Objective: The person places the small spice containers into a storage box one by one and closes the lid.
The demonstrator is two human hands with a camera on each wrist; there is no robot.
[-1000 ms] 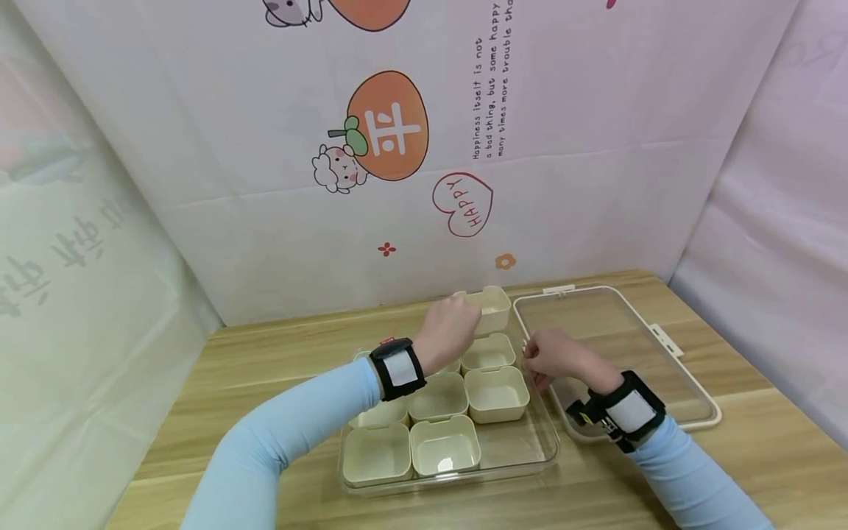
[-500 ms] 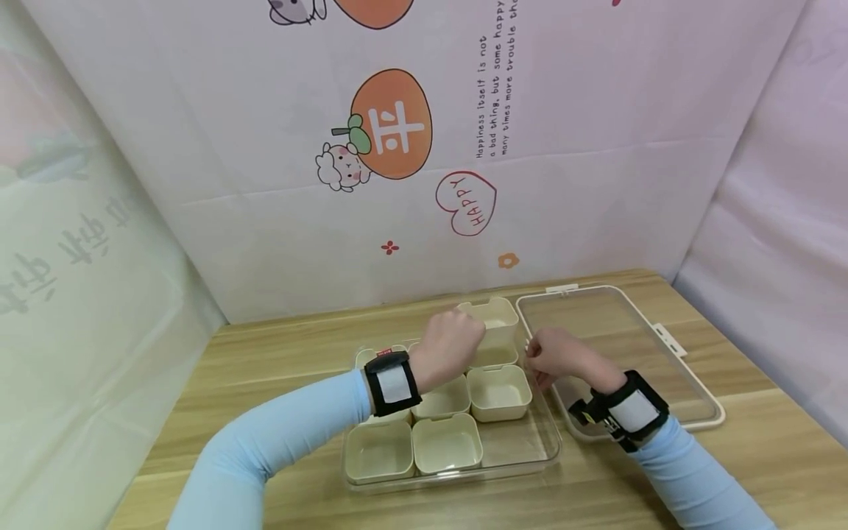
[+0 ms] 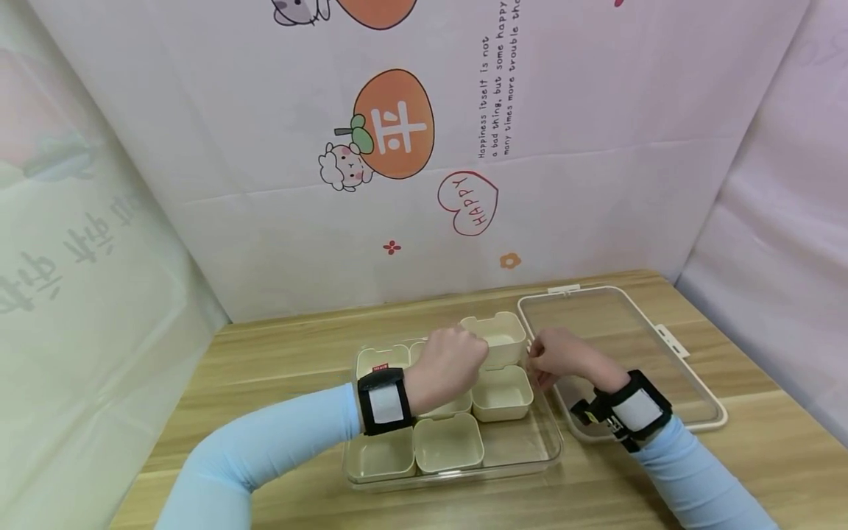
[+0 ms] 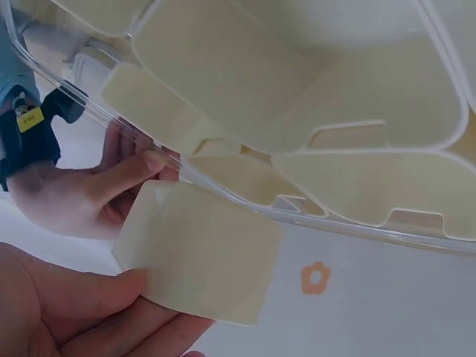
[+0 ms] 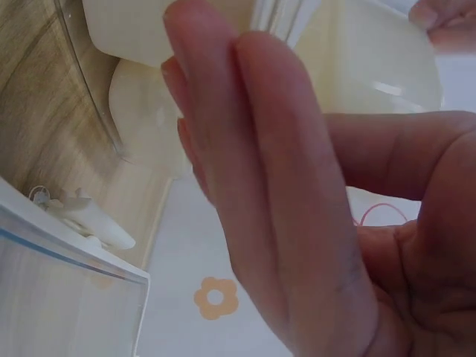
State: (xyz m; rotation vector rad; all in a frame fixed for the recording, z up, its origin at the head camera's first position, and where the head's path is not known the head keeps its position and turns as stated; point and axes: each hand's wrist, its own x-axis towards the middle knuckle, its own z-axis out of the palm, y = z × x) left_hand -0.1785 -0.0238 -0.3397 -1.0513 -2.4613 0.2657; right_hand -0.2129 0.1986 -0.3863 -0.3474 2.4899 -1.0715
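Observation:
My left hand [image 3: 447, 368] pinches a small cream open-topped box [image 3: 501, 338] between thumb and fingers. That box is at the back right corner of a clear plastic tray [image 3: 517, 442]; in the left wrist view its plain side [image 4: 208, 253] overlaps the tray's edge. Several matching cream boxes stand in rows inside the tray, among them a front one [image 3: 449, 445] and a right-hand one [image 3: 502, 395]. At the tray's right wall my right hand [image 3: 563, 357] grips the rim, thumb against fingers. Its fingers [image 5: 275, 186] fill much of the right wrist view.
A clear lid [image 3: 596, 320] with a white frame and clips lies flat right of the tray, partly under the right forearm. A red label [image 3: 380, 367] shows by the back left box. Behind the wooden table [image 3: 278, 368] hangs a printed white cloth [image 3: 265, 258].
My left hand has brought the cream box down and nearer, from behind the tray to over its back right corner. The right hand stays at the tray's right wall.

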